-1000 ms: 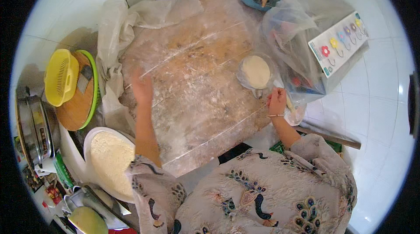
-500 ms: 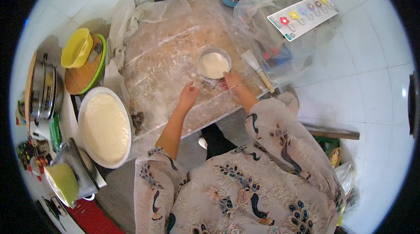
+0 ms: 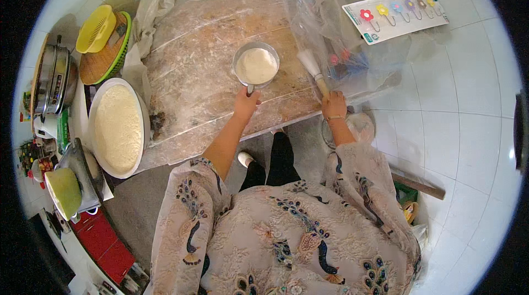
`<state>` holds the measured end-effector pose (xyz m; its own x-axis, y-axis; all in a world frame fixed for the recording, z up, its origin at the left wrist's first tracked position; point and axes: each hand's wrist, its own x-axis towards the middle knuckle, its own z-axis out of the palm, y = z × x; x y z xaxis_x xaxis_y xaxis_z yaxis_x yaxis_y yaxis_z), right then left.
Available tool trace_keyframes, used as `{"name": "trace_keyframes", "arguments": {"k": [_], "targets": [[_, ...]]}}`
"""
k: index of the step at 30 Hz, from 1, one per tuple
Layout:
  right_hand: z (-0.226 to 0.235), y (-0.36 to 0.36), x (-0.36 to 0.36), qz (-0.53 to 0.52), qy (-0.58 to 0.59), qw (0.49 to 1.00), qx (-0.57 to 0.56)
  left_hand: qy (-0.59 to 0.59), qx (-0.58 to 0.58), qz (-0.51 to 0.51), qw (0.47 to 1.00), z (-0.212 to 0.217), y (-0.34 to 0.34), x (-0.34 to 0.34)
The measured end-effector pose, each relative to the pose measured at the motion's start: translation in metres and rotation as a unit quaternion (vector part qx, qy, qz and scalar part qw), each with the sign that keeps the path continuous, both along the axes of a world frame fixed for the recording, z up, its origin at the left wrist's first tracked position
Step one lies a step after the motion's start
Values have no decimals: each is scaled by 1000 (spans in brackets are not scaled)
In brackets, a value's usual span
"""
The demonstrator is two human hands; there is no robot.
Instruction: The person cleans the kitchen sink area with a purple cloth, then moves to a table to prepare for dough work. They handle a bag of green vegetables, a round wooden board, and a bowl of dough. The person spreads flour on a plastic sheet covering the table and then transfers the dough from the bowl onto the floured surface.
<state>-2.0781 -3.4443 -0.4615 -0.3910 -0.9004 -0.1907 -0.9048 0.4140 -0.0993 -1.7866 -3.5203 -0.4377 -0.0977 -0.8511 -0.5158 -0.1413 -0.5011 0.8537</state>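
My left hand [image 3: 246,103] is closed around the short handle of a round metal cup [image 3: 236,60]. Pale flour [image 3: 257,65] fills much of the cup, which is over the floury wooden board [image 3: 204,74]; whether it touches the board I cannot tell. To the right, my right hand [image 3: 334,105] grips the end of a wooden-handled brush [image 3: 318,78]. The brush's white bristles point away from me, along the board's right side.
A large white basin of flour [image 3: 142,129] stands left of the board. Behind it are a yellow basket [image 3: 96,29] and a green-rimmed colander [image 3: 128,47]. Clear plastic sheeting [image 3: 325,14] and a card of flower hooks [image 3: 397,16] lie at the right.
My right hand has left the cup and moved right onto the brush handle. My left hand, empty before, has taken the cup's handle. The whole view has shifted slightly.
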Motion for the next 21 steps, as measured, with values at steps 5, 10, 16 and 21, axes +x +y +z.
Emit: {"name": "trace_keyframes", "arguments": {"k": [5, 10, 16, 21], "targets": [[20, 10, 8, -19, -157, 987, -26, 20, 39, 48, 998, -15, -9, 13], [26, 13, 42, 104, -287, 952, -24, -39, -10, 84, 996, 0, 19, 52], [-1, -38, 34, 11, -339, 928, -157, -62, -27, 168, 983, 22, 59, 80], [8, -173, 61, 9, -352, 922, -158, -25, -9, 345, 938, 20, 73, 65]]}}
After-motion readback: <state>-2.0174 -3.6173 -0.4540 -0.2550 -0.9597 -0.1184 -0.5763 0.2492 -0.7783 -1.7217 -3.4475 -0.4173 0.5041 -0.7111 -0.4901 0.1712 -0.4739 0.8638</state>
